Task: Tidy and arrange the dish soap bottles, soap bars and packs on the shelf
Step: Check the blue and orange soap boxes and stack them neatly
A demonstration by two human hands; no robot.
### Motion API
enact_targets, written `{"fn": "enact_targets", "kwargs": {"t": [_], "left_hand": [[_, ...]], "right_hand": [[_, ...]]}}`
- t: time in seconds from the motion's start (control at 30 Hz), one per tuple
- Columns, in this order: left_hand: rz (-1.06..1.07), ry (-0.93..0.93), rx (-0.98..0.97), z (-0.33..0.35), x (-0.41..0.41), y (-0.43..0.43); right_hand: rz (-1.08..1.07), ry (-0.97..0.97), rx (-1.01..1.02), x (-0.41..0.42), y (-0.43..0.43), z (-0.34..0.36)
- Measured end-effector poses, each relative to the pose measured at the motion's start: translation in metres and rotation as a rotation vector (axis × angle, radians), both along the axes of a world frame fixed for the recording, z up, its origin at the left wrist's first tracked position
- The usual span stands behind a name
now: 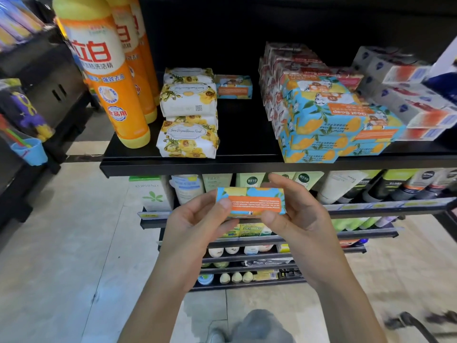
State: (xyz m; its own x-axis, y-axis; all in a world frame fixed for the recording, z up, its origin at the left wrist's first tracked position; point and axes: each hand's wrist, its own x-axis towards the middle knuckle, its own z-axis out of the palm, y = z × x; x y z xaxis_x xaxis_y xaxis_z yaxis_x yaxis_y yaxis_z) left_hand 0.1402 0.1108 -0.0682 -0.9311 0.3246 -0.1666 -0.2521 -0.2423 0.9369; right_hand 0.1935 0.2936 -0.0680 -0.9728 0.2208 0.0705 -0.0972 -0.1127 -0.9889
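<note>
A blue and orange soap box hangs in front of the black shelf, below its front edge. My left hand pinches its left end and my right hand grips its right end. On the shelf stand orange dish soap bottles at the left, then white and yellow floral soap packs, a lone blue soap box behind them, and a stack of matching blue soap boxes at the right.
Red and white soap boxes sit behind the blue stack, and white and orange boxes fill the far right. Bare shelf lies between the floral packs and the blue stack. Lower shelves hold tubes and bottles. A black rack stands left.
</note>
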Motion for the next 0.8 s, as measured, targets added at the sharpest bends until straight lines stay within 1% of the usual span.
{"fn": "enact_targets", "kwargs": {"t": [0.13,0.27,0.57,0.8], "left_hand": [[-0.009,0.009,0.030,-0.001,-0.003,0.002],[-0.029,0.031,0.044,0.003,-0.004,0.006],[-0.022,0.094,0.028,-0.001,-0.004,0.018],[-0.024,0.129,-0.005,0.001,0.000,0.020]], "right_hand": [[-0.040,-0.161,0.015,0.001,-0.001,0.002],[-0.087,-0.217,0.029,-0.003,0.001,0.005],[-0.075,-0.199,-0.016,-0.006,0.018,0.007],[0.011,-0.108,-0.089,-0.006,0.025,0.010]]}}
